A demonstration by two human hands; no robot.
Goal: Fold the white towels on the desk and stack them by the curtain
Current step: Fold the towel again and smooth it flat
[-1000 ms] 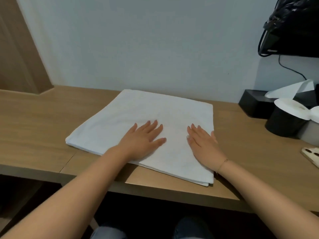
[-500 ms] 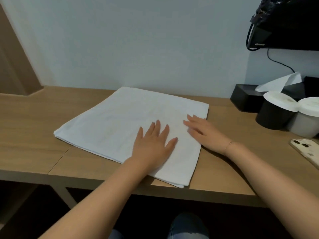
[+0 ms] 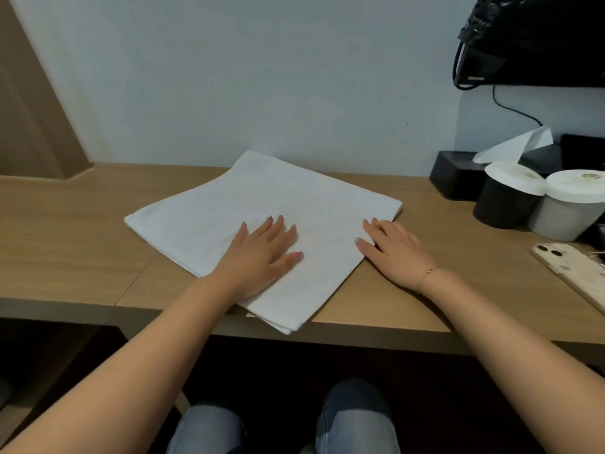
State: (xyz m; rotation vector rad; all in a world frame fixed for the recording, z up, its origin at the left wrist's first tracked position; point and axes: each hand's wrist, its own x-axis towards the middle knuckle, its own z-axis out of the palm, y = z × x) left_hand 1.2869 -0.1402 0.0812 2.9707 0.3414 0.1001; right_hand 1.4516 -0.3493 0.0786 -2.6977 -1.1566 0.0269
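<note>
A white towel (image 3: 262, 204), folded into a flat square of layers, lies skewed on the wooden desk (image 3: 72, 244), its near corner jutting over the front edge. My left hand (image 3: 262, 257) lies flat on the towel's near half with fingers spread. My right hand (image 3: 393, 247) rests at the towel's right edge, its fingertips on the cloth and its palm over the desk. Neither hand holds anything. No curtain is in view.
At the right stand a black tissue box (image 3: 458, 175), a black cup (image 3: 504, 198) and a grey cup (image 3: 569, 208), both lidded in white. A phone (image 3: 573, 270) lies near the right front edge. A dark bag (image 3: 530, 37) hangs above. A wooden panel (image 3: 29, 103) rises at left.
My right hand slid off the towel's top to its right edge. My left hand moved a little right across the towel. The view shifted.
</note>
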